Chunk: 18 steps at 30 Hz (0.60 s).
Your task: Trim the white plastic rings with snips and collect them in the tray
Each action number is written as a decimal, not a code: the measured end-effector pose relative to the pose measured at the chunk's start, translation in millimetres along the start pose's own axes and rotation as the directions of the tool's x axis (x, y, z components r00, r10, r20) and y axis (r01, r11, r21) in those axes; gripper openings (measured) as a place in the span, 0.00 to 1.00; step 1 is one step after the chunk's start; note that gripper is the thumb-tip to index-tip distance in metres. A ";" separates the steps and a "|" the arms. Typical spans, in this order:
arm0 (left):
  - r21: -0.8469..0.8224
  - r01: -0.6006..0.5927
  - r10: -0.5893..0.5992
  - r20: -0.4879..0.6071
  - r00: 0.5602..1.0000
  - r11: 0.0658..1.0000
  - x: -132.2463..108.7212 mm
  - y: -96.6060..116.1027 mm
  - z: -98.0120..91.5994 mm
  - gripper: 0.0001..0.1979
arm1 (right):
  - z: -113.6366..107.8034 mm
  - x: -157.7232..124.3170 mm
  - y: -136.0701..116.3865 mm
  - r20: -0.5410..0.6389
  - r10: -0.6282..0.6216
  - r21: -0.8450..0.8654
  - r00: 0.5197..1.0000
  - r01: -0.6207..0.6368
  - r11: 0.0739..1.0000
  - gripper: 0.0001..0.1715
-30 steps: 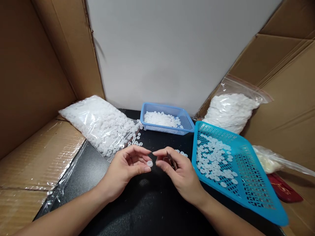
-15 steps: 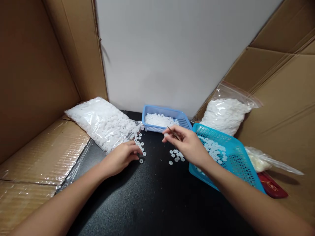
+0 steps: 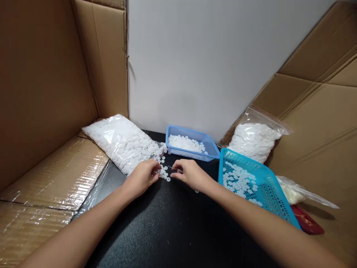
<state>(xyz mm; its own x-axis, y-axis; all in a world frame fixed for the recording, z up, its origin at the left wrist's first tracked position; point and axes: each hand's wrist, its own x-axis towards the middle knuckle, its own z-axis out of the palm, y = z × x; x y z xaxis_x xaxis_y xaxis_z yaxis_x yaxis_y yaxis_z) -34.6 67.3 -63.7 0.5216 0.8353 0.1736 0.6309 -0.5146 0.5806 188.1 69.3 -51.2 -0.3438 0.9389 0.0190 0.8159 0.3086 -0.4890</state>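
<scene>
Small white plastic rings (image 3: pixel 164 173) lie loose on the black tabletop, in front of a large clear bag (image 3: pixel 122 143) full of the same kind. At their left side my left hand (image 3: pixel 143 173) has its fingers curled in, thumb towards index finger. Whatever lies between those fingertips is too small to make out. Facing it across the rings is my right hand (image 3: pixel 188 173), closed round a thin pointed metal tool (image 3: pixel 170 167). Only a sliver of the tool shows; the fingers hide the rest. One more loose ring (image 3: pixel 196 191) peeks out under my right wrist.
A blue basket (image 3: pixel 192 155) with rings stands by the white back wall. To the right a larger turquoise basket (image 3: pixel 267 186) also holds rings. Behind it leans a zip bag (image 3: pixel 251 139) of white pieces; a smaller bag (image 3: pixel 291 190) and a red object (image 3: pixel 308 220) lie beyond.
My right hand has come left and down from near the blue basket to the loose rings. My left fingers have drawn closer together at the rings. The view has shifted slightly.
</scene>
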 end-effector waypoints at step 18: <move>0.018 -0.014 0.015 -0.013 1.000 1.000 6.5 1.6 10.5 0.13 | 35.8 -45.6 18.9 -0.399 0.167 0.399 0.902 0.007 0.917 0.15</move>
<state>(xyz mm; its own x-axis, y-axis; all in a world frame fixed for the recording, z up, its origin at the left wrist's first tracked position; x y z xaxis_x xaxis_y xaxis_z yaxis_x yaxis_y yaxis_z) -24.2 69.9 -69.9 0.5232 0.8302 0.1925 0.6338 -0.5301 0.5634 202.5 26.9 -92.6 0.0115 0.9589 0.2837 0.5604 0.2288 -0.7960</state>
